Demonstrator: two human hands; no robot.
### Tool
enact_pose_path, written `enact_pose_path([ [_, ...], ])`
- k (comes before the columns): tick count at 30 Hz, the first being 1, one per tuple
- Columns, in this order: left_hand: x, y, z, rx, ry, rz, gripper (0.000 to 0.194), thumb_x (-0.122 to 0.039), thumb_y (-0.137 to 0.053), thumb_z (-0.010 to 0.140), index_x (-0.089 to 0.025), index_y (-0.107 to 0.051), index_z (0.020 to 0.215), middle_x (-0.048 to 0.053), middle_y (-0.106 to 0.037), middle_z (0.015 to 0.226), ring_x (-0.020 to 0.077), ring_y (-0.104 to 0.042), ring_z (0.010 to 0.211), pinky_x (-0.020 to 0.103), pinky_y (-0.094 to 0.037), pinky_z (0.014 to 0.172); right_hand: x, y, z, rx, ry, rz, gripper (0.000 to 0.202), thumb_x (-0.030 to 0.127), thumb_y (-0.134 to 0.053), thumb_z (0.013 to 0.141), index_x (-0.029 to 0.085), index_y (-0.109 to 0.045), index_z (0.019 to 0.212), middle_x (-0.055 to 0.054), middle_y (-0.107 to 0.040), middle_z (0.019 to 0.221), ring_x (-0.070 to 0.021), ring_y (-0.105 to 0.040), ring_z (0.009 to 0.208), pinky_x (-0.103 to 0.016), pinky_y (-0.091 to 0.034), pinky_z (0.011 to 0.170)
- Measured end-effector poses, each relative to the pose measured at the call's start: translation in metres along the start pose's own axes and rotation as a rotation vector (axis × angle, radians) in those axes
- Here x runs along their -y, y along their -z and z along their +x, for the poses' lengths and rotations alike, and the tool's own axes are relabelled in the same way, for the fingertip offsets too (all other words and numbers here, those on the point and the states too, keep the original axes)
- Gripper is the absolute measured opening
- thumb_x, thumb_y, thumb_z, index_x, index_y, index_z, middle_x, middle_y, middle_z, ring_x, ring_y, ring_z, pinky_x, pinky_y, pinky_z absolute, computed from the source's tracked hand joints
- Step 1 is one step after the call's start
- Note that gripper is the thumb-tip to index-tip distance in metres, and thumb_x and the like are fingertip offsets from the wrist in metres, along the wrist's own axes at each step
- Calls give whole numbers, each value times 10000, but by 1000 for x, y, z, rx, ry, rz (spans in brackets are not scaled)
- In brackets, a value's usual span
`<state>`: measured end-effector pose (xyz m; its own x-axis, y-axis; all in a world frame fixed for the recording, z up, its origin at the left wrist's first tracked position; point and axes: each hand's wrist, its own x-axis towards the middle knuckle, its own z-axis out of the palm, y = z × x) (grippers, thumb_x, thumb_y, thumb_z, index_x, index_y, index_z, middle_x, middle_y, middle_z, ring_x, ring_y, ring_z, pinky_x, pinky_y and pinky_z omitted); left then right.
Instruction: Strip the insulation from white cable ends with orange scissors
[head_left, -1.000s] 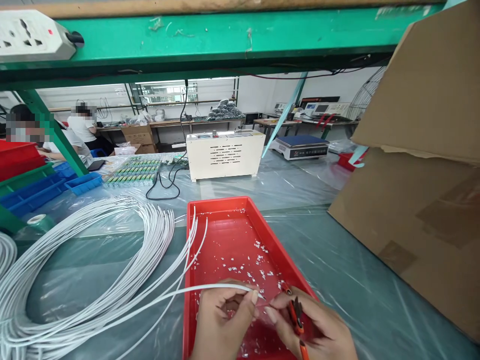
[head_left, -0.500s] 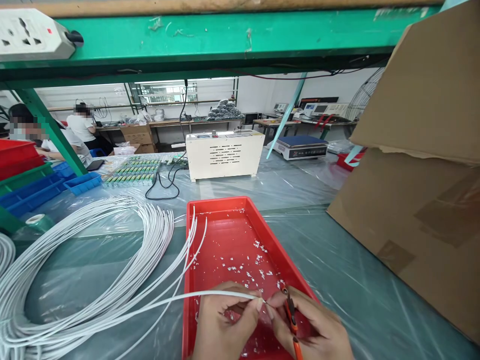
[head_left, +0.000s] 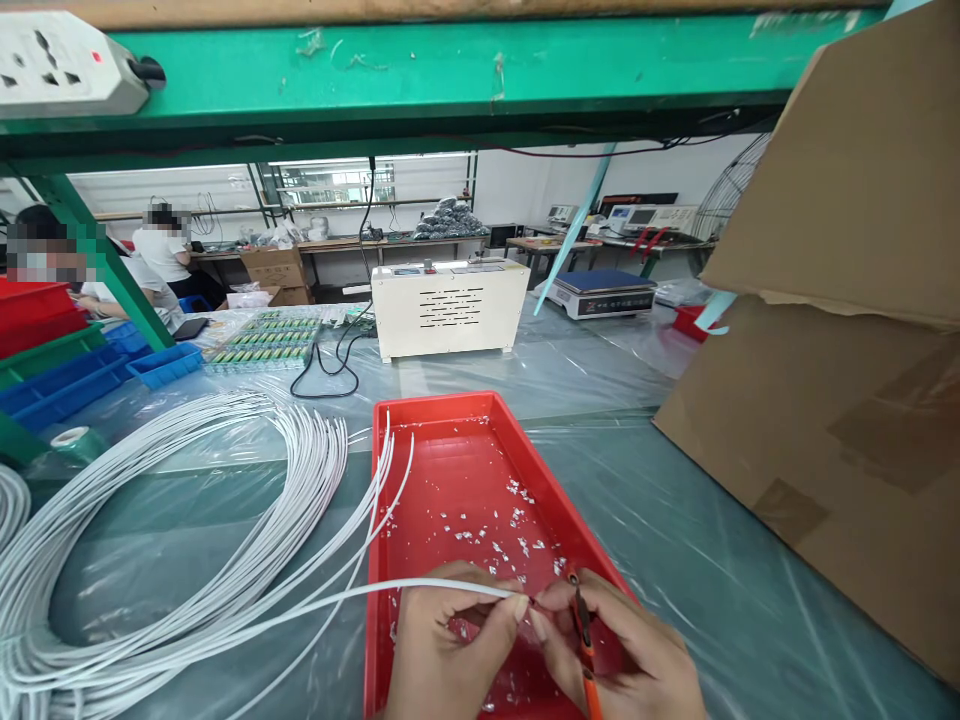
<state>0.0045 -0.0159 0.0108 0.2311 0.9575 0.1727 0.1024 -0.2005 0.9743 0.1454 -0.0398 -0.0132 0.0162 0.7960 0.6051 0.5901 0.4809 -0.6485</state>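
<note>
Now we pinch the white wire end in our left hand over the red tray, at six o'clock, while our right hand grips the orange-handled cutters and touches the tip.

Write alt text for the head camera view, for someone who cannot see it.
Two hands work over a red tray: the left hand pinches the end of a white cable, and the right hand holds orange-handled cutters. More white cables lie coiled to the left.

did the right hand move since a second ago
Yes, slightly: the right hand, holding the orange cutters, closed leftward over the red tray to meet the white cable end.
</note>
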Motion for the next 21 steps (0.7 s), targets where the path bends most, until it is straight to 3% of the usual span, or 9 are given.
enact_pose_path([
  [16, 0, 0, 0, 19, 33, 12, 179, -198, -602, 727, -148, -712, 595, 82, -679, 659, 184, -595, 618, 248, -467, 590, 0, -3, -2, 37, 39, 5, 127, 70, -485, 698, 191, -517, 675, 25, -491, 541, -105, -472, 434, -199, -391, 421],
  [21, -3, 0, 2, 37, 140, -132, 199, -244, -616, 716, -124, -699, 581, 72, -649, 593, 165, -569, 566, 230, -434, 537, -5, -3, -4, 70, 81, -6, 154, 44, -469, 659, 188, -520, 675, 16, -523, 543, -109, -499, 436, -204, -409, 429],
])
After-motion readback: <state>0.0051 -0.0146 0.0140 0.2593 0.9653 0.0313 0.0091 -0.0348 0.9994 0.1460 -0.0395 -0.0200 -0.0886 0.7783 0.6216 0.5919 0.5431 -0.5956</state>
